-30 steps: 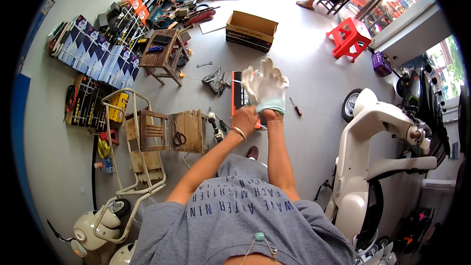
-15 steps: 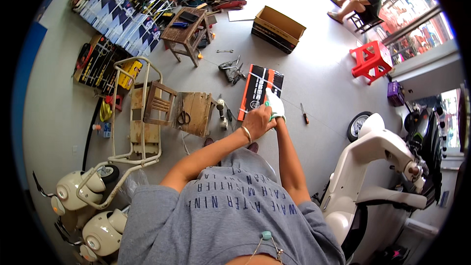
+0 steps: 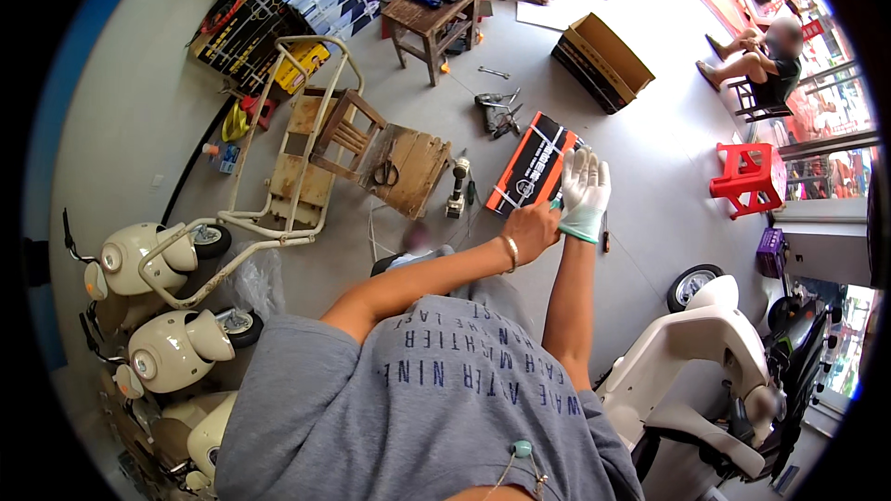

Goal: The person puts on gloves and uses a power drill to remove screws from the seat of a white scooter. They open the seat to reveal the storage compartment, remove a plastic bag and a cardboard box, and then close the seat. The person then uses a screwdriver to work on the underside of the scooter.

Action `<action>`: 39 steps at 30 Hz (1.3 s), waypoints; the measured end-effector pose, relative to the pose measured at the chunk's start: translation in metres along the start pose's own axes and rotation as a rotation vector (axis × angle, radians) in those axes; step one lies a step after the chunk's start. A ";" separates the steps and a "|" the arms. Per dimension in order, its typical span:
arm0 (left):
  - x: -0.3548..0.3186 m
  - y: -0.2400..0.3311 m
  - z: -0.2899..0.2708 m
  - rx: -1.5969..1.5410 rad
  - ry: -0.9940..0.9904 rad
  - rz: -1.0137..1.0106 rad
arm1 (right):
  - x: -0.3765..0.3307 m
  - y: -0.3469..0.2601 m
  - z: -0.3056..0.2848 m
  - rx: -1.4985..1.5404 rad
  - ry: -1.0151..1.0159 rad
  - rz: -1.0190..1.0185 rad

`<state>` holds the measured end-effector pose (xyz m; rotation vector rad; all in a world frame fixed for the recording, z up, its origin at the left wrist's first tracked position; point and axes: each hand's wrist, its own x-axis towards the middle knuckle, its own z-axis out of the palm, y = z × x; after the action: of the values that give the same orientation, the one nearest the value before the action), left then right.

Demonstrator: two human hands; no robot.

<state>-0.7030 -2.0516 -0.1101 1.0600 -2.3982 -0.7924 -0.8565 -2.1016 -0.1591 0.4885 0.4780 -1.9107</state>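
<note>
right hand (image 3: 586,189), fingers extended: white glove (image 3: 588,182) on, green cuff (image 3: 582,224) edge at wrist. left hand (image 3: 535,231): bare, together with right beside cuff; exact grip cannot be told. black-and-orange carton (image 3: 531,163) strapped on floor (image 3: 677,167).

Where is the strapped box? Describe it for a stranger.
From the wooden chair holding scissors, look right to the gloved right hand. Just left of it lies a black-and-orange box. Unlike the open carton beyond, it is closed and strapped.
</note>
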 end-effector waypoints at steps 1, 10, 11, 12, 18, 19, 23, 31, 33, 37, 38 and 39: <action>0.006 0.005 -0.008 -0.028 0.043 0.004 | -0.009 0.004 0.014 0.170 0.033 0.069; 0.014 0.034 -0.035 -0.889 0.176 -0.045 | -0.047 -0.007 0.074 0.197 -0.139 -0.087; 0.013 0.039 -0.039 -1.290 -0.065 -0.206 | -0.050 -0.008 0.075 0.199 -0.159 -0.072; 0.014 0.039 -0.041 -1.203 -0.097 -0.156 | -0.054 -0.010 0.077 0.202 -0.183 -0.062; 0.014 0.024 -0.033 -0.490 0.087 0.189 | -0.075 -0.018 0.086 0.401 -0.205 -0.057; 0.012 0.025 -0.029 -0.476 0.099 0.262 | -0.074 -0.025 0.081 0.463 -0.254 -0.003; 0.018 0.027 -0.044 -0.647 -0.029 0.288 | -0.073 -0.052 0.072 -0.049 -0.387 -0.078; 0.027 -0.016 -0.077 -0.692 -0.080 -0.127 | -0.149 0.006 0.062 -1.272 -0.208 -0.110; 0.022 -0.019 -0.072 -0.835 -0.238 -0.116 | -0.142 0.019 0.044 -1.178 -0.212 -0.179; 0.008 -0.037 -0.067 -1.203 -0.227 -0.624 | -0.137 0.032 0.022 -1.194 -0.272 -0.151; 0.005 -0.044 -0.066 -1.183 -0.234 -0.608 | -0.139 0.034 0.021 -1.144 -0.259 -0.035; 0.003 -0.053 -0.060 -1.135 -0.244 -0.616 | -0.141 0.031 0.025 -1.163 -0.233 0.018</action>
<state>-0.6433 -2.1030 -0.0978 1.1535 -1.2545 -2.1960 -0.7802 -2.0186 -0.0658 -0.4811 1.2733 -1.3366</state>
